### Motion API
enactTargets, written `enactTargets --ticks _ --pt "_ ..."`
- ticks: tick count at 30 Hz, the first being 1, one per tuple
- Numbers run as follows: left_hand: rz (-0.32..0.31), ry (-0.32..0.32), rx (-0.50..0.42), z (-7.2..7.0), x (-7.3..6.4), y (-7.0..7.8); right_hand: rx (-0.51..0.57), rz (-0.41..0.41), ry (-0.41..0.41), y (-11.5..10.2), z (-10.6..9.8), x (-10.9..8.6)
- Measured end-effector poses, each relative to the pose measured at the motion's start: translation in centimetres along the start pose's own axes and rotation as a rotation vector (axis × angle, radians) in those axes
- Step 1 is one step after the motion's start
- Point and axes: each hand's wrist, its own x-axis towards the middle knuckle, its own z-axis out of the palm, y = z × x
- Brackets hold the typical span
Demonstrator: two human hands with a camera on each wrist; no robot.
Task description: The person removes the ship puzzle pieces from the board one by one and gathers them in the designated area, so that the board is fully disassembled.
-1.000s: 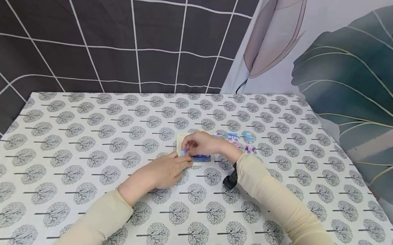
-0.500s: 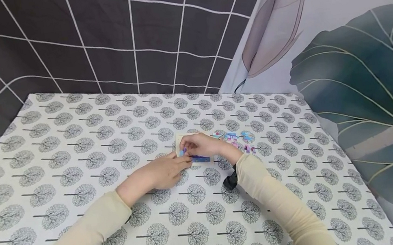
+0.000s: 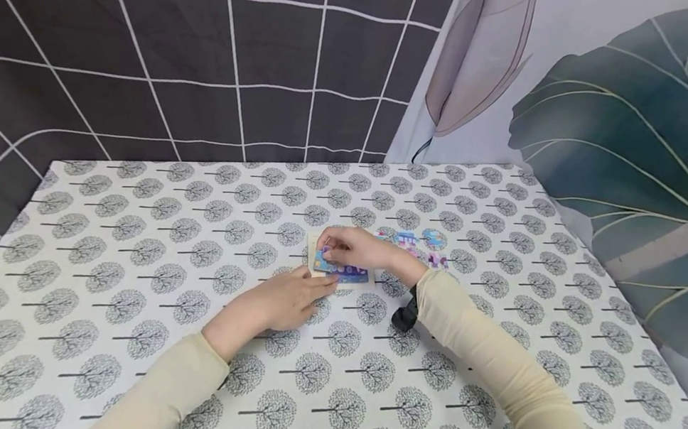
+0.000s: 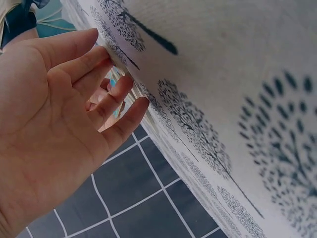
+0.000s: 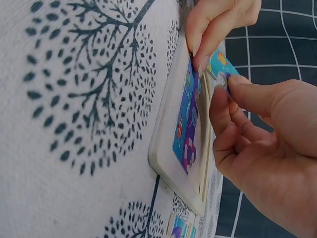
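A pale-framed jigsaw puzzle tray (image 5: 166, 166) lies on the tablecloth, with a blue and purple sea-picture strip (image 5: 190, 124) set inside it. My right hand (image 3: 357, 247) is over the tray. In the right wrist view, its thumb and index finger pinch a jigsaw puzzle piece (image 5: 220, 62), blue with an orange spot, tilted up off the tray. My left hand (image 3: 290, 298) lies at the tray's near left side, fingers extended, fingertips on the strip and frame. The left wrist view shows its palm (image 4: 54, 119) and slightly bent fingers; the tray is mostly hidden there.
Several loose colourful puzzle pieces (image 3: 434, 239) lie right of the tray, close to my right wrist. A white tree-print tablecloth (image 3: 157, 323) covers the table. A dark grid-pattern curtain (image 3: 190, 61) hangs behind, and a leaf-print cloth (image 3: 642, 121) at the right.
My right hand has lifted and turned slightly, so more of the pinched piece and the purple strip beneath it shows. My left hand stays in about the same place.
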Motion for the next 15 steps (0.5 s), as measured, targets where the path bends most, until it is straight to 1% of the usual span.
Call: enactTargets --ticks 2,7,11,15 --pt "-0.002 0.001 -0.007 0.0 0.0 0.0 0.032 -0.004 0.007 0.1 -0.1 -0.1" --pt "-0.019 -0.011 -0.039 -0.1 0.1 -0.1 0.095 0.025 -0.010 0.7 -0.2 -0.6" --pt "-0.024 -0.019 -0.050 -0.2 0.2 -0.1 0.088 0.039 -0.013 1.2 -0.3 -1.2" --pt "-0.022 -0.021 -0.066 -0.1 0.2 -0.2 0.102 0.041 -0.021 1.5 -0.2 -1.7"
